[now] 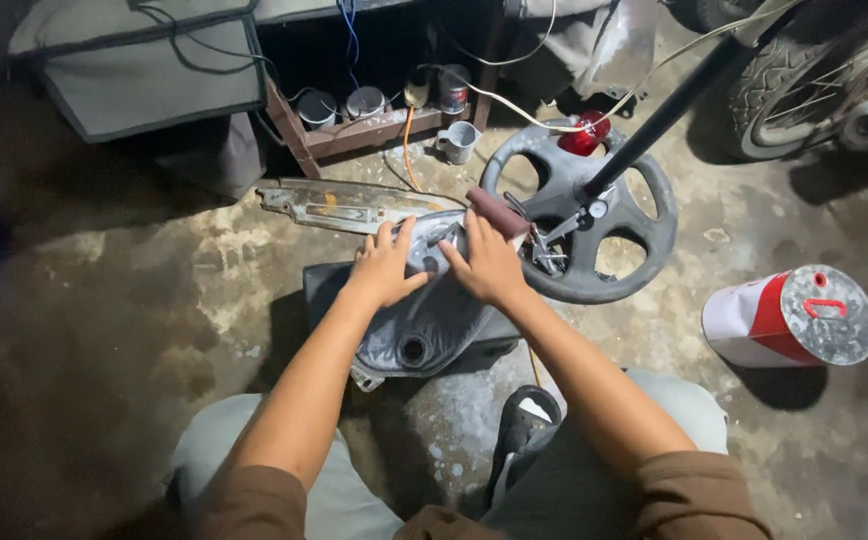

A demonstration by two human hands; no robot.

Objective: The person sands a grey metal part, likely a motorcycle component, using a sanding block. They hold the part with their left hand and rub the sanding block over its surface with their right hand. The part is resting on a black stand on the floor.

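While lying lengthwise away from the person, grey panel (424, 325) under flat-fingered left hand (384, 268), right hand (489, 268).

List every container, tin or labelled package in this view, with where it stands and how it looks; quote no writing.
Large can: lying on the floor at right, white and red body, grey metal lid with a red handle.
Small tins: on the low wooden shelf at top, round, metal-lidded.
Labelled tin: same shelf, reddish label.
Cup: floor below the shelf, grey, with a handle.

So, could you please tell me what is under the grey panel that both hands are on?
The grey panel rests on a dark block, only its edges showing. The panel covers the block's top.
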